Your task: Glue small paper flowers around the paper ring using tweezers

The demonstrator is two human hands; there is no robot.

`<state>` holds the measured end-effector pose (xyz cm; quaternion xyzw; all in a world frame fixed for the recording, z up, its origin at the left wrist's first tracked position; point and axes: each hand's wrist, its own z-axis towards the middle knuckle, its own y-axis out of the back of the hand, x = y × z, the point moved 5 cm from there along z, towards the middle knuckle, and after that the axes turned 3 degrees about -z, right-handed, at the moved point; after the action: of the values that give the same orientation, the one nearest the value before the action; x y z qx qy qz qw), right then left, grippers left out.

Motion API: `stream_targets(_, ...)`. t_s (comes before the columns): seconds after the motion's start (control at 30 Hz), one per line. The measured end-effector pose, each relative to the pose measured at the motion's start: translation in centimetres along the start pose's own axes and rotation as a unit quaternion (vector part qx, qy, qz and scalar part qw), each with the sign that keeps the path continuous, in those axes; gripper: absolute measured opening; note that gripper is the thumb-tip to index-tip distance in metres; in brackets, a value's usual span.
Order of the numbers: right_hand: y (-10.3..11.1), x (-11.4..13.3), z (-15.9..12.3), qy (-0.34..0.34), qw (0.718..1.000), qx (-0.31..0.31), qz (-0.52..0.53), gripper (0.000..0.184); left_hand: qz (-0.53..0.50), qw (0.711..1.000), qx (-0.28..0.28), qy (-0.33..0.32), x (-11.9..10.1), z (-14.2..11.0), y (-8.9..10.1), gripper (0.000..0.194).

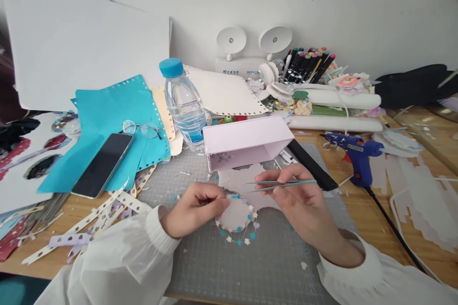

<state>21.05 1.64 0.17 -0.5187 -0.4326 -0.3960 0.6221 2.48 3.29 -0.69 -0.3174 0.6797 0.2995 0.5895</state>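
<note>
My left hand [196, 209] pinches the upper left edge of a round wreath [239, 242] set with small blue, white and lilac flower shapes. A pale disc [234, 215] fills the middle of the wreath; whether it is fixed there I cannot tell. In my right hand [298, 202] is a pair of thin, pale green tweezers [261, 187]. Their tips are apart, point left and hover above the wreath's right side. Behind both hands, a pale lilac open box [246, 136] lies on the grey cutting mat [272, 267].
A water bottle [184, 105] stands left of the box. Further left are a phone [103, 164], glasses [148, 129], blue punched sheets [110, 100] and paper strips [134, 202]. A blue glue gun [359, 152] with a cord lies right; markers [309, 64] stand behind.
</note>
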Motion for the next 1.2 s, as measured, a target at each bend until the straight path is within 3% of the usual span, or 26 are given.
stream_targets(0.13,0.1,-0.2,-0.3,0.008,0.999,0.004,-0.035,0.016,0.004,1.000,-0.012,0.009,0.3,0.1,0.2,0.044)
stream_targets(0.27,0.8,-0.8,0.0,0.006,0.998,-0.047,-0.045,0.014,0.014,0.999,0.032,0.026,0.3,0.1,-0.3,0.045)
stream_targets(0.43,1.5,-1.4,0.6,-0.016,0.993,-0.118,0.003,0.018,-0.025,0.997,0.070,0.025,0.0,0.0,-0.4,0.043)
stream_targets(0.57,1.7,-1.9,0.8,-0.054,0.989,-0.131,0.046,0.021,-0.068,0.992,0.105,0.035,0.0,-0.2,-0.7,0.044)
stream_targets(0.7,1.7,-2.7,0.9,-0.109,0.982,-0.122,0.092,0.021,0.005,0.990,0.137,0.012,-0.2,-0.2,-1.3,0.043)
stream_targets(0.8,1.7,-2.9,1.0,-0.130,0.977,-0.115,0.124,0.022,0.091,0.990,0.103,-0.017,-0.2,0.0,-1.2,0.045)
stream_targets(1.0,1.0,-2.2,1.0,-0.119,0.984,-0.056,0.124,0.022,0.232,0.966,-0.060,-0.094,-0.9,0.0,0.1,0.041)
stream_targets(1.1,0.4,-1.9,0.9,-0.103,0.989,-0.015,0.102,0.021,0.201,0.969,-0.110,-0.091,-0.9,-0.1,0.6,0.033)
stream_targets(1.2,0.1,-2.0,0.8,-0.093,0.992,0.009,0.085,0.021,0.104,0.983,-0.133,-0.068,-0.5,-0.2,0.9,0.029)
